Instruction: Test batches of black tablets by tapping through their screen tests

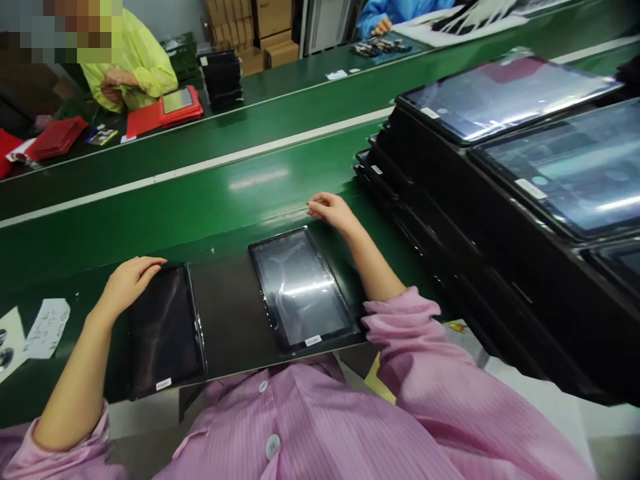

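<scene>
Low in the frame, two dark tablets lie flat on the green tabletop (pixel 210 200), side by side but apart, each wrapped in clear film with a small white label at its near edge. The left hand (pixel 127 281) rests palm down on the far left corner of the left tablet (pixel 165 330), its grip loose, fingers laid flat and pinching nothing. The right hand (pixel 333 210) lies on the tabletop just beyond the far right corner of the right tablet (pixel 303 290), fingers lightly curled and holding nothing; whether it touches the tablet I cannot tell. At the right of the frame stand stacks of black trays (pixel 450 200) with film-covered screens on top. In the upper left, a person in a yellow smock (pixel 133 63) sits beside red cases (pixel 165 113). White paper slips (pixel 47 327) lie at the left edge.
</scene>
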Tool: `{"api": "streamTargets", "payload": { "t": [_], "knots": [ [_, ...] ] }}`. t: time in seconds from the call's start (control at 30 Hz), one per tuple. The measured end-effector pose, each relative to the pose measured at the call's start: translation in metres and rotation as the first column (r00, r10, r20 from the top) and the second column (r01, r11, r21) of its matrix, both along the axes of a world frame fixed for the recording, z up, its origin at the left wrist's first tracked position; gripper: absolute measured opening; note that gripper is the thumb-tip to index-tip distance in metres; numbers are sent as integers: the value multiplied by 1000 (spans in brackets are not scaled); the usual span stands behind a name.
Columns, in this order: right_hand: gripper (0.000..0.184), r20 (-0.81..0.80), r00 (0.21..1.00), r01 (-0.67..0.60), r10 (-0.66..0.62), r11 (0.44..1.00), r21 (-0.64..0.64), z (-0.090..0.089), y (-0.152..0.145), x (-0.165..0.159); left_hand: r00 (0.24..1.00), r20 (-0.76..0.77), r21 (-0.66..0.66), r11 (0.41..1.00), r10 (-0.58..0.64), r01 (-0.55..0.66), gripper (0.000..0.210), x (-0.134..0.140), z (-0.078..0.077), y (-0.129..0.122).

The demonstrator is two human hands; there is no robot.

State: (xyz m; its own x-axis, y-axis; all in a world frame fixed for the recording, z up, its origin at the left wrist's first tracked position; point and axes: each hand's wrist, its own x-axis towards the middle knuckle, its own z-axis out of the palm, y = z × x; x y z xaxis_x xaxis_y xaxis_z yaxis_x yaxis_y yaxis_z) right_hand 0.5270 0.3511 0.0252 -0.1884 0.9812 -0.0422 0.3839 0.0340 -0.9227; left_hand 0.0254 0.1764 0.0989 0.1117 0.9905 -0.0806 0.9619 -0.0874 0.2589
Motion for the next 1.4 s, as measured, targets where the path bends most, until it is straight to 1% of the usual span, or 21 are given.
{"api": "streamTargets", "payload": {
  "t": [0.07,0.1,0.13,0.2,0.23,0.3,0.37,0.43,0.57,0.67,0.73,0.8,0.87,0.93,0.97,1.03,1.13,1.3,1.4],
  "knots": [
    [42,-46,997,60,-59,998,36,-8,-29,11,997,-26,-27,997,-67,66,68,0,-4,-17],
    [42,-63,994,97,-94,994,55,-13,-46,15,995,-36,-55,994,-94,92,73,1,-7,-26],
    [42,-83,989,131,-126,990,58,-19,-65,18,992,-49,-81,991,-112,108,81,1,-9,-33],
    [47,-145,975,173,-169,985,17,-30,-103,20,989,-76,-113,986,-127,118,98,4,-14,-44],
    [51,-170,971,169,-169,986,-12,-34,-120,18,988,-86,-120,986,-130,120,104,6,-16,-48],
    [62,-194,970,140,-147,989,-53,-39,-146,13,986,-93,-125,984,-137,125,108,9,-17,-51],
    [73,-195,973,115,-126,991,-67,-41,-159,7,985,-88,-133,981,-150,138,106,12,-16,-51],
    [80,-199,972,115,-129,990,-78,-41,-161,3,983,-82,-142,979,-162,150,104,14,-15,-49],
    [84,-193,971,126,-143,987,-99,-44,-154,3,981,-84,-169,973,-174,158,102,17,-14,-48],
    [88,-161,979,116,-124,991,-61,-46,-154,5,980,-104,-185,971,-170,149,102,19,-14,-49],
    [88,-176,976,129,-132,991,-30,-47,-156,5,981,-101,-200,969,-169,146,103,20,-12,-49],
    [79,-243,956,163,-163,986,-19,-48,-158,5,985,-58,-224,963,-165,149,102,20,-8,-46],
    [62,-317,925,209,-207,978,-29,-49,-159,5,987,-8,-247,957,-158,151,101,18,-3,-43],
    [50,-345,903,254,-257,966,-54,-49,-159,4,988,11,-266,952,-154,152,99,18,2,-39],
    [46,-342,897,273,-279,960,-67,-49,-158,4,987,11,-276,948,-159,156,99,18,4,-38],
    [45,-332,893,292,-304,953,-86,-48,-158,3,984,10,-299,939,-175,170,102,20,5,-36],
    [46,-333,891,297,-309,951,-88,-48,-157,3,981,7,-320,929,-194,186,108,25,3,-36],
    [45,-320,896,302,-308,951,-70,-46,-158,3,978,-79,-306,938,-193,161,110,28,1,-37],
    [37,-270,920,279,-285,958,-60,-42,-161,2,974,-21,-337,919,-225,205,104,29,4,-33]
  ]
}}
